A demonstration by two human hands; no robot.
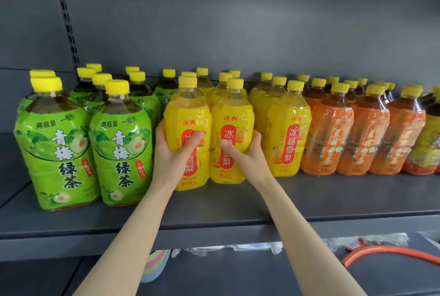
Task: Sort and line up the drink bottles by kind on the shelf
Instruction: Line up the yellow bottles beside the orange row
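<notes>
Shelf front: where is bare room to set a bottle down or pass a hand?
Bare: the grey metal shelf strip before the orange-labelled bottles, and its left end beside the green-labelled tea bottles. Crowded: the two yellow-labelled bottles gripped by the left hand and right hand stand tight among neighbours.

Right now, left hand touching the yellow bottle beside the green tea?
Touching. Head view: left hand grips that yellow bottle, thumb across its label.

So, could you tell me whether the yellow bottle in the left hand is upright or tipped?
Upright: the yellow bottle in the left hand has its cap straight above its base, which sits on the shelf.
</notes>
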